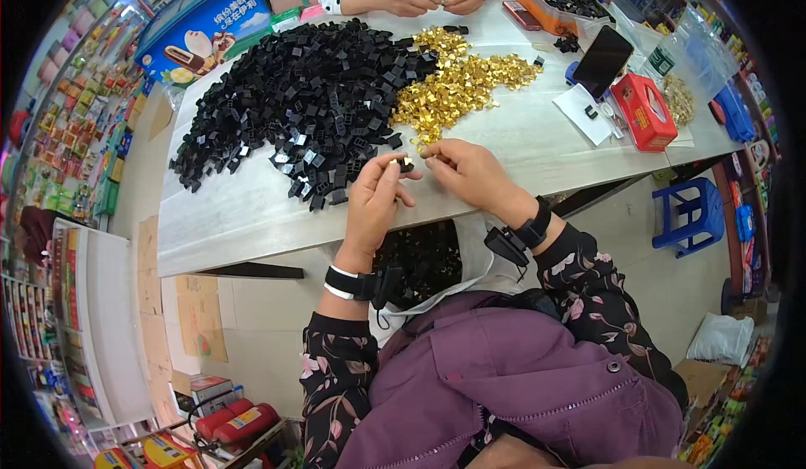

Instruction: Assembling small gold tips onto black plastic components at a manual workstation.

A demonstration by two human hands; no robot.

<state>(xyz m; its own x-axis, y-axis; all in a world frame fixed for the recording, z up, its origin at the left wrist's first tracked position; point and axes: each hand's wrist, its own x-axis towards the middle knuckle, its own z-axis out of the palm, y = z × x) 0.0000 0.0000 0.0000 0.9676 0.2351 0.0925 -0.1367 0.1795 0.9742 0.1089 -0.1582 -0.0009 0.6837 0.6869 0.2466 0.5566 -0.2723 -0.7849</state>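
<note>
My left hand pinches a black plastic piece above the desk, probably to steady it; my right hand bunches its fingertips beside the gold pieces, contents unclear.

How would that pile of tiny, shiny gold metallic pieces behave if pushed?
The gold pile would probably scatter, as its pieces lie loose on the pale, flat tabletop. Each piece looks tiny, so likely light; the crisp, angular edges suggest stiffness.
</note>
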